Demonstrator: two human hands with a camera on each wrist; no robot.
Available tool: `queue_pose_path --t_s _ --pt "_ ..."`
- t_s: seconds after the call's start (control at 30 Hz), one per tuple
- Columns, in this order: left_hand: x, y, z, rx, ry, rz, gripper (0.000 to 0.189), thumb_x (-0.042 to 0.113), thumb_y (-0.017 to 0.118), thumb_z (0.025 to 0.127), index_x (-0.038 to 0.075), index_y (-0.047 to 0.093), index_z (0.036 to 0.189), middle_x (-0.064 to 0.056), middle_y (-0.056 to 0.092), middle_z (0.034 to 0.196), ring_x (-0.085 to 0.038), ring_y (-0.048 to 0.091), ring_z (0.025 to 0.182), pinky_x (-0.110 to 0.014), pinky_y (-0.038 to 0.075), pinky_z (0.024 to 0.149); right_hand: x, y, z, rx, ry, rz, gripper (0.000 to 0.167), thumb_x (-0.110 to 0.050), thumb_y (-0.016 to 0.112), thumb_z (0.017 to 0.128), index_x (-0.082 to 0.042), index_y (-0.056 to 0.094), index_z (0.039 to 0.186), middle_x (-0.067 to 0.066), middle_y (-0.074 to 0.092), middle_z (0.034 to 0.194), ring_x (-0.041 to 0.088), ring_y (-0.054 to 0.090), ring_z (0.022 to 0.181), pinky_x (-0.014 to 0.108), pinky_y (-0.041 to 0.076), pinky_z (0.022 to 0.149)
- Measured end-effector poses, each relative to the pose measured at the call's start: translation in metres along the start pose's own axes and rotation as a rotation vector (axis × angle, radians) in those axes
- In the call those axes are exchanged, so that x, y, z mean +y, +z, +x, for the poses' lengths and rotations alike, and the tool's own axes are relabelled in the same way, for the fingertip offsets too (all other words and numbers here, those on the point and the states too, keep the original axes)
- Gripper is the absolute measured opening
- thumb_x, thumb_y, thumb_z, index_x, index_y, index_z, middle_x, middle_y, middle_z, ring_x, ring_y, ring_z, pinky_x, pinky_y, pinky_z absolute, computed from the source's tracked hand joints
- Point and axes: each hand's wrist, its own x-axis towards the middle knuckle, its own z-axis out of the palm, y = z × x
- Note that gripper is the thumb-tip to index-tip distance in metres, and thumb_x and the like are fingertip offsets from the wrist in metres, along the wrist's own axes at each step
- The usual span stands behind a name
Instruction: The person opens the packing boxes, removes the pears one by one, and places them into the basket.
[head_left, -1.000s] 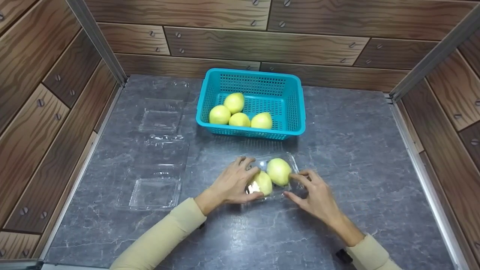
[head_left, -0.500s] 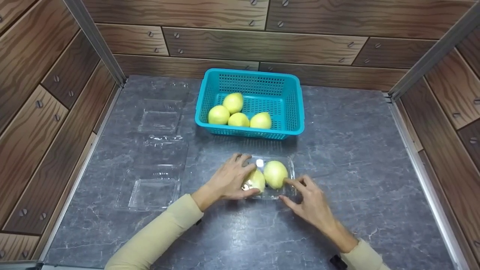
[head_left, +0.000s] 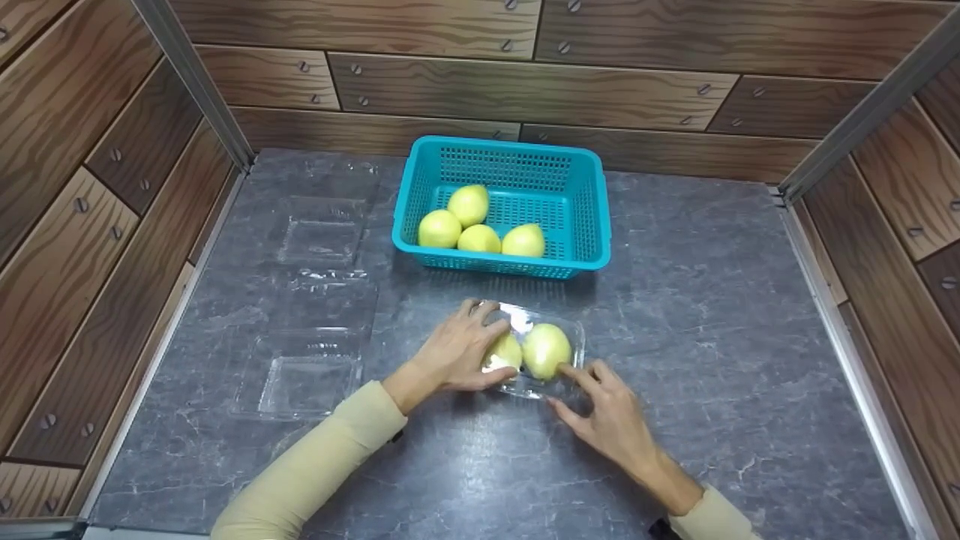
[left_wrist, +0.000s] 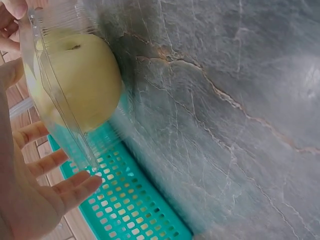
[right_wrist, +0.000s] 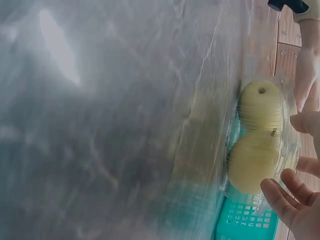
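Observation:
A clear plastic clamshell box (head_left: 529,388) stands on the grey marbled tabletop, its lid down over two pale yellow-green pears. One pear (head_left: 547,352) shows fully through the lid; the other pear (head_left: 503,352) is partly hidden. My left hand (head_left: 454,349) spans the box's left end, thumb at the front and fingers toward the back. At the front right corner, my right hand (head_left: 611,420) holds the rim with thumb and bent fingers. In the right wrist view, the right fingertips (right_wrist: 277,197) lie along the rim beside the nearer pear (right_wrist: 252,162).
Behind the box stands a teal perforated basket (head_left: 606,225) holding several pears (head_left: 439,229). At the left lie two open, empty clear clamshells, a nearer clamshell (head_left: 307,386) and a farther clamshell (head_left: 321,241). Wood-patterned walls (head_left: 525,86) enclose the back and sides.
The box, with its two pears, has shifted left and turned slightly. Both hands have moved left with it, the right one also toward the front. The basket and empty clamshells stay in place.

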Motion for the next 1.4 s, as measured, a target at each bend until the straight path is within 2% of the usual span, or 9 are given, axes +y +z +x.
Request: queue_pose_path --t_s 0.17,0.27,0.6,0.73,0.87,1.0,1.17,1.27,1.4 --pt "-0.001 0.001 0.002 0.019 -0.005 -0.012 0.067 0.068 0.062 0.093 0.018 0.061 0.138 -0.015 0.056 0.148 -0.039 0.055 0.135 -0.053 0.061 0.104 -0.007 0.002 -0.001 -0.003 0.004 0.014 0.053 -0.022 0.096 0.073 -0.008 0.076 0.120 -0.002 0.057 0.089 0.000 0.043 0.073 0.016 0.048 0.058" --pt "-0.002 0.001 0.004 0.021 -0.010 -0.013 0.066 0.067 0.061 0.093 0.018 0.061 0.138 -0.016 0.056 0.149 -0.039 0.054 0.136 -0.053 0.060 0.106 -0.011 0.004 -0.002 -0.003 0.002 0.018 0.053 -0.023 0.096 0.073 -0.008 0.077 0.120 -0.003 0.057 0.089 0.001 0.044 0.073 0.017 0.049 0.059" --pt "-0.004 0.001 0.007 -0.011 -0.033 -0.019 0.067 0.068 0.060 0.094 0.019 0.060 0.138 -0.016 0.054 0.152 -0.042 0.052 0.140 -0.057 0.057 0.109 -0.019 0.009 -0.003 0.006 -0.016 0.027 0.053 -0.017 0.097 0.072 -0.008 0.077 0.120 0.000 0.061 0.092 0.008 0.054 0.072 0.017 0.053 0.060" --pt "-0.004 0.001 0.008 -0.017 -0.040 -0.009 0.069 0.069 0.059 0.094 0.018 0.059 0.141 -0.016 0.053 0.154 -0.043 0.051 0.141 -0.058 0.058 0.107 -0.023 0.013 -0.003 0.014 -0.029 0.031 0.052 -0.017 0.096 0.072 -0.008 0.077 0.120 0.000 0.060 0.092 0.008 0.053 0.072 0.018 0.052 0.060" --pt "-0.003 0.001 0.008 0.005 -0.047 0.008 0.069 0.069 0.059 0.094 0.018 0.060 0.141 -0.016 0.054 0.153 -0.042 0.053 0.139 -0.056 0.060 0.105 -0.024 0.013 -0.003 0.013 -0.026 0.044 0.051 -0.015 0.095 0.073 -0.008 0.077 0.120 0.000 0.060 0.091 0.007 0.051 0.070 0.017 0.049 0.058" --pt "0.002 0.002 0.003 0.063 -0.075 0.019 0.069 0.070 0.059 0.095 0.017 0.061 0.139 -0.018 0.057 0.150 -0.041 0.057 0.135 -0.053 0.061 0.104 -0.020 0.008 -0.003 0.006 -0.039 0.016 0.049 -0.019 0.096 0.073 -0.010 0.078 0.118 0.001 0.062 0.090 0.008 0.052 0.067 0.016 0.047 0.056" --pt "0.012 0.003 -0.010 0.118 -0.124 0.025 0.073 0.070 0.060 0.094 0.016 0.060 0.143 -0.018 0.056 0.152 -0.041 0.057 0.135 -0.054 0.057 0.111 -0.005 -0.003 0.002 -0.020 -0.125 -0.023 0.051 -0.029 0.096 0.073 -0.013 0.077 0.117 0.002 0.065 0.097 0.012 0.061 0.080 0.021 0.056 0.064" --pt "0.019 0.004 -0.019 0.151 -0.142 0.031 0.073 0.069 0.062 0.094 0.016 0.059 0.144 -0.018 0.056 0.151 -0.041 0.057 0.134 -0.054 0.057 0.110 0.009 -0.009 0.008 -0.048 -0.210 -0.014 0.055 -0.033 0.095 0.073 -0.013 0.076 0.121 0.006 0.068 0.108 0.019 0.065 0.095 0.033 0.064 0.075" --pt "0.026 0.008 -0.030 0.208 -0.151 0.022 0.070 0.068 0.064 0.093 0.016 0.060 0.141 -0.019 0.058 0.149 -0.042 0.059 0.131 -0.054 0.060 0.103 0.027 -0.011 0.014 -0.099 -0.316 0.031 0.062 -0.037 0.094 0.075 -0.015 0.073 0.129 0.013 0.067 0.124 0.028 0.064 0.114 0.049 0.064 0.091"
